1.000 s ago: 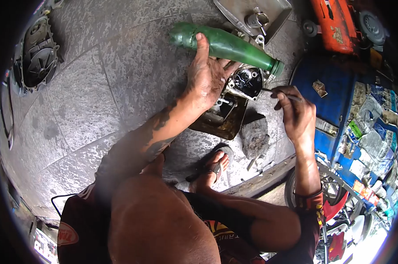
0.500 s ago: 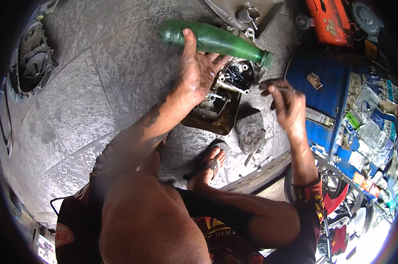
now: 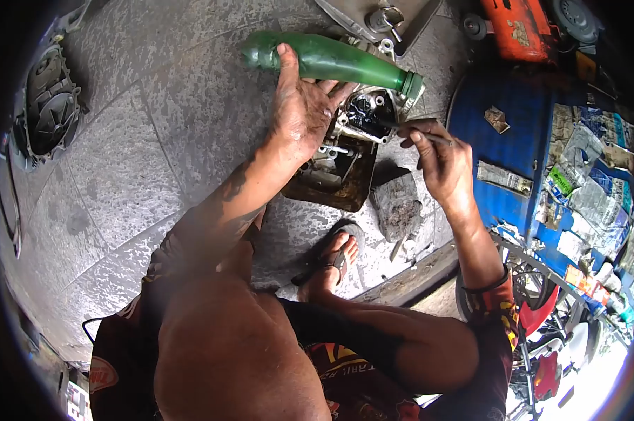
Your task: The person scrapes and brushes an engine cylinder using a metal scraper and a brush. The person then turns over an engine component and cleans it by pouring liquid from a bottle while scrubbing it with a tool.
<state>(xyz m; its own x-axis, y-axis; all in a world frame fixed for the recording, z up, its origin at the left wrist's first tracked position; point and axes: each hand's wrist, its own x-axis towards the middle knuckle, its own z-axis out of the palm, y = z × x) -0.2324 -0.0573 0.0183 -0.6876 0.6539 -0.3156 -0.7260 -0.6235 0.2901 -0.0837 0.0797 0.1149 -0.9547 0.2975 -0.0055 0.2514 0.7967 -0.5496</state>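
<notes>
My left hand (image 3: 301,112) grips a green plastic bottle (image 3: 324,59), thumb across its near side and fingers beneath. The bottle lies nearly level, its neck pointing right and slightly down above a metal engine case (image 3: 382,137). Dark, oily parts show inside the case's opening. In my right hand (image 3: 443,165) is a thin stick-like tool (image 3: 440,138), pinched between thumb and fingers. Its dark end reaches the right side of the opening; the exact kind of tool cannot be made out. Below the case sits an oily dark pan (image 3: 355,202).
A rough stone block (image 3: 399,207) stands beside the pan, near my sandalled foot (image 3: 338,256). Behind are a grey tray (image 3: 419,31) and a red jack (image 3: 517,31). A blue box (image 3: 496,140) is on the right, an engine cover (image 3: 54,112) on the left.
My right hand has moved left with the tool, bringing its end to the case opening. The bottle remains in my left hand, nearly unchanged in tilt; the view has shifted slightly.
</notes>
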